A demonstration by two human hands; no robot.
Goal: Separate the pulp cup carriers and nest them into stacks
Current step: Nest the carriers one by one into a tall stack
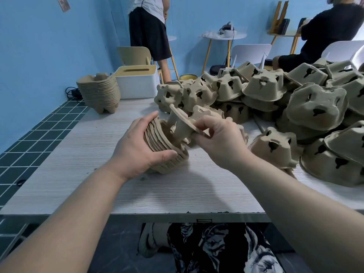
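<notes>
Bare forearms, no sleeves; black-and-white patterned trousers (pixel 222 251).

Pale table (pixel 110 186) bears carrier heap (pixel 275 107), nested stack (pixel 99 92), probably tissue box (pixel 136 81).

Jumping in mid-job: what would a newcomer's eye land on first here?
The big heap of loose tan pulp cup carriers covering the table's right side. At centre, the left hand grips a tilted nested stack while the right hand pinches a single carrier over it. A finished stack stands far left.
</notes>
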